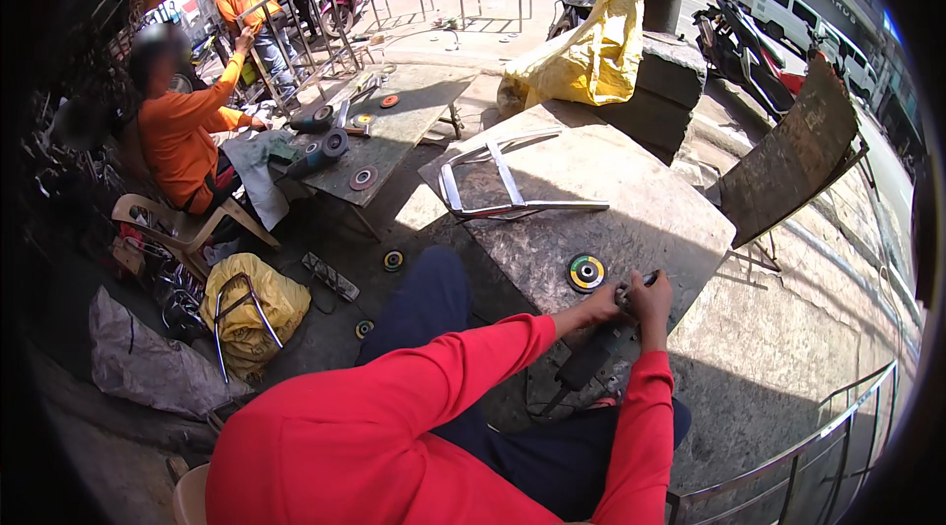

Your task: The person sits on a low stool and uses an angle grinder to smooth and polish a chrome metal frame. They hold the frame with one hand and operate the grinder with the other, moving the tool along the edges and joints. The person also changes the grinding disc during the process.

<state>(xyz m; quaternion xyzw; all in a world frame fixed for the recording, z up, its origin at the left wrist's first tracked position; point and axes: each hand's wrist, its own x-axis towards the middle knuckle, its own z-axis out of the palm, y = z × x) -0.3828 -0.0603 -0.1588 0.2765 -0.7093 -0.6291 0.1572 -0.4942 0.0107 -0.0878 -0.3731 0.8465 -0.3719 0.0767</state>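
Observation:
Both my hands are close together over the near right part of the metal-topped table. Below them lies a dark angle grinder (585, 360), its body pointing back toward my lap. My left hand (597, 308) is closed around the grinder's head end. Right beside it, my right hand (650, 300) is closed with its fingers bent at the same spot; a small dark part shows between the hands, too small to name. A flap disc (585, 273) with a yellow and green ring lies flat just left of my hands. Farther off, a bent shiny metal tube frame (512, 180) rests on the table.
To the left, a second table (404, 116) carries grinders and several discs; a person in orange (182, 136) sits at it. A yellow sack (591, 52) hangs at the far edge. A curved rusty sheet (793, 161) stands right. A metal railing (788, 466) is near right.

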